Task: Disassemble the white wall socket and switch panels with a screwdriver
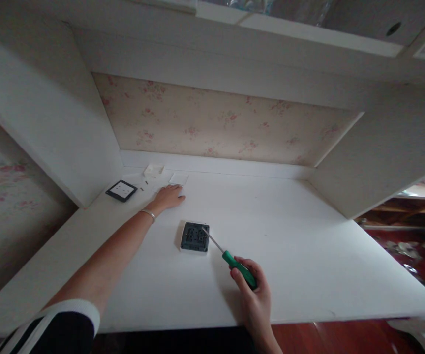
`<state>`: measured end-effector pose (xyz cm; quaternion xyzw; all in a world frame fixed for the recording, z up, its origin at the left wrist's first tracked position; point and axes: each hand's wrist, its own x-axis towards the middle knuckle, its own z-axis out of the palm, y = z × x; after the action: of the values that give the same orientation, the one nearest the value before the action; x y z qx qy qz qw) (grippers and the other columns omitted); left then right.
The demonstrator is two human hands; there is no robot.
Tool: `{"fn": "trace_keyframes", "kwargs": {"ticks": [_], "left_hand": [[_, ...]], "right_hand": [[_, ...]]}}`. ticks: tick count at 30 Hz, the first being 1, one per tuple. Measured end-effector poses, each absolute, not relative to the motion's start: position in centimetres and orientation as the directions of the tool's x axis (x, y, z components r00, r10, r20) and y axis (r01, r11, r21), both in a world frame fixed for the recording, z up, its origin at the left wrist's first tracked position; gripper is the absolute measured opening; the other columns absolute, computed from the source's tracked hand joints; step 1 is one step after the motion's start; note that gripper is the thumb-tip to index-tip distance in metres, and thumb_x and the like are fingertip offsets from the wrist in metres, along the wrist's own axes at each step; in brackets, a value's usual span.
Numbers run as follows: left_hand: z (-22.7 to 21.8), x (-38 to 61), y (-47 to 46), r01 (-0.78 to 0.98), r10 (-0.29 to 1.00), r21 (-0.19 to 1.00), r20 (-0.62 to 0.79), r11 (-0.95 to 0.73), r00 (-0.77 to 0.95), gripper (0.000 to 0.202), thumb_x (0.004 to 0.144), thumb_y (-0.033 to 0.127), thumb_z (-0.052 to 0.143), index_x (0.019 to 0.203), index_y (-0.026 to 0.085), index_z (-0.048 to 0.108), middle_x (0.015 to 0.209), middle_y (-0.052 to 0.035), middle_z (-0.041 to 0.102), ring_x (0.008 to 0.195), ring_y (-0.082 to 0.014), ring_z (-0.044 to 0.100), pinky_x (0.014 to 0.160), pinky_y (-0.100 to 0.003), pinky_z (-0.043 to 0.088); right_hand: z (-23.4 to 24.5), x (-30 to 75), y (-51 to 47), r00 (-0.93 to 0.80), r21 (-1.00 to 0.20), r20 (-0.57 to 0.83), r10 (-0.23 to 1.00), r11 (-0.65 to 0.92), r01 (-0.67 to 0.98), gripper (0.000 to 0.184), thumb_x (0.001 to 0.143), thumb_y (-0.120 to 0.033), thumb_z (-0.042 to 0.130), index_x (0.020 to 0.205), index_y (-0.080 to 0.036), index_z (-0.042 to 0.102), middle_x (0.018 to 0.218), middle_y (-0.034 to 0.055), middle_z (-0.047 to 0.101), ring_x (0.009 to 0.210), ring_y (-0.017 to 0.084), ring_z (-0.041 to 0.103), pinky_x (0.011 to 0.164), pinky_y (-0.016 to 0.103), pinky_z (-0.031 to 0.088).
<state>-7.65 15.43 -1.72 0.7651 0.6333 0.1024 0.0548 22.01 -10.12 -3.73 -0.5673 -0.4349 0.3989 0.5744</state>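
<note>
R hand (257, 290): closed around green handle of screwdriver (245, 274), thumb along near side, fingers wrapped over far side. Shaft runs up-left to dark square module (195, 237); tip is at module's upper R area, approx. near that corner. Can't tell if tip is seated or just above the surface.

Module lies flat on white desk (301, 255), roughly mid-desk L-to-R, a bit L of R hand, between the two hands. Dark molded face up, pale edge visible along bottom. Face detail too small to read. Neither hand is on it; only the driver reaches it.

L hand (168, 197): palm down, fingers extended & a bit spread, thumb out to the R. Looks released, no grip seen; underside hidden, so can't tell what's under the palm. It's at/just over desk, beyond module & to its L. Fingertips right by clear flat piece (179, 179); overlap vs. contact n/a from this angle.

Other parts, back L of desk: 2nd clear/pale piece (154, 170) near back edge, few tiny dark bits (142, 189) btwn it and the L hand (prob. too small to ID), plus dark-framed plate w/ white center (121, 191) lying flat near L side panel.

L wrist has a thin bracelet (148, 215); L sleeve (61, 328) is dark w/ white cuff & stripes. Floral wallpaper (212, 125) behind desk.
</note>
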Motion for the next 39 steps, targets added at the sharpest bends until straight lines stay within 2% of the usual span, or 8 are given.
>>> {"fn": "trace_keyframes", "kwargs": {"ticks": [8, 13, 19, 24, 27, 30, 34, 39], "left_hand": [[-1.3, -7.7, 17.4, 0.966, 0.99, 0.235, 0.115, -0.112, 0.087, 0.043, 0.081, 0.037, 0.045, 0.118, 0.017, 0.053, 0.134, -0.0135, 0.047, 0.12, -0.0328, 0.042, 0.098, -0.047, 0.029], [-0.8, -7.5, 15.8, 0.935, 0.979, 0.331, 0.194, -0.13, 0.068, 0.048, 0.083, 0.03, 0.044, 0.127, 0.012, 0.044, 0.138, -0.0151, 0.041, 0.127, -0.0294, 0.036, 0.105, -0.042, 0.024], [0.0, -6.0, 8.3, 0.838, 0.961, 0.486, 0.228, -0.25, 0.155, 0.038, 0.091, 0.036, 0.034, 0.12, 0.018, 0.052, 0.123, -0.0061, 0.056, 0.114, -0.0187, 0.051, 0.099, -0.03, 0.039], [0.2, -5.5, 1.0, 0.55, 0.948, 0.783, 0.158, -0.291, 0.278, 0.055, 0.084, 0.046, 0.051, 0.134, 0.026, 0.039, 0.14, -0.0065, 0.04, 0.125, -0.0236, 0.042, 0.103, -0.037, 0.036], [-0.5, -5.3, -0.7, 0.567, 0.925, 0.759, 0.121, -0.321, 0.361, 0.077, 0.074, 0.049, 0.064, 0.139, 0.023, 0.032, 0.144, -0.009, 0.032, 0.133, -0.0268, 0.028, 0.11, -0.043, 0.025], [-1.2, -4.9, -0.8, 0.578, 0.9, 0.723, 0.142, -0.379, 0.413, 0.083, 0.068, 0.049, 0.07, 0.137, 0.021, 0.034, 0.142, -0.0103, 0.034, 0.131, -0.0275, 0.03, 0.11, -0.044, 0.025], [-1.2, -4.3, -0.6, 0.571, 0.894, 0.708, 0.206, -0.417, 0.398, 0.077, 0.063, 0.047, 0.074, 0.129, 0.022, 0.044, 0.131, -0.0085, 0.045, 0.121, -0.0261, 0.041, 0.106, -0.041, 0.033], [-1.1, -4.1, -0.9, 0.591, 0.891, 0.681, 0.224, -0.433, 0.394, 0.073, 0.063, 0.049, 0.073, 0.127, 0.023, 0.047, 0.127, -0.0077, 0.045, 0.119, -0.0252, 0.042, 0.105, -0.039, 0.034]], "right_hand": [[-3.3, 21.7, -10.1, 0.381, -0.991, 0.116, 0.917, 0.131, -0.014, 0.034, 0.071, -0.036, 0.07, 0.1, -0.02, 0.06, 0.1, 0.0095, 0.067, 0.086, 0.025, 0.065, 0.074, 0.037, 0.052], [-3.5, 22.0, -10.1, 0.351, -0.97, 0.097, 0.931, 0.167, -0.174, 0.032, 0.076, -0.03, 0.066, 0.105, -0.023, 0.054, 0.112, 0.0099, 0.063, 0.093, 0.025, 0.064, 0.08, 0.04, 0.052], [-3.4, 21.8, -10.3, 0.35, -0.945, 0.067, 0.935, 0.171, -0.278, 0.031, 0.078, -0.028, 0.064, 0.105, -0.024, 0.05, 0.114, 0.0107, 0.063, 0.095, 0.026, 0.064, 0.082, 0.043, 0.05], [-2.2, 21.5, -9.0, 0.523, -0.892, 0.026, 0.852, 0.256, -0.372, 0.016, 0.085, -0.033, 0.054, 0.098, -0.024, 0.055, 0.097, 0.0037, 0.067, 0.076, 0.016, 0.064, 0.066, 0.032, 0.05], [0.1, 21.4, -7.6, 0.51, -0.83, 0.027, 0.86, 0.304, -0.468, 0.014, 0.088, -0.037, 0.048, 0.091, -0.025, 0.057, 0.087, -0.0003, 0.063, 0.088, 0.016, 0.06, 0.074, 0.033, 0.049], [3.6, 21.0, -6.4, 0.371, -0.739, 0.028, 0.928, 0.269, -0.617, 0.01, 0.086, -0.036, 0.053, 0.088, -0.026, 0.055, 0.08, -0.0031, 0.057, 0.086, 0.016, 0.06, 0.078, 0.036, 0.048], [8.0, 19.7, -5.0, 0.27, -0.705, 0.126, 0.955, 0.278, -0.653, 0.023, 0.086, -0.045, 0.047, 0.081, -0.024, 0.054, 0.069, -0.0041, 0.052, 0.052, 0.009, 0.051, 0.05, 0.025, 0.041], [10.1, 17.0, -2.6, 0.215, -0.75, 0.237, 0.947, 0.319, -0.579, 0.036, 0.086, -0.048, 0.042, 0.065, -0.021, 0.051, 0.052, -0.0046, 0.042, 0.038, 0.007, 0.038, 0.036, 0.021, 0.026]]}}
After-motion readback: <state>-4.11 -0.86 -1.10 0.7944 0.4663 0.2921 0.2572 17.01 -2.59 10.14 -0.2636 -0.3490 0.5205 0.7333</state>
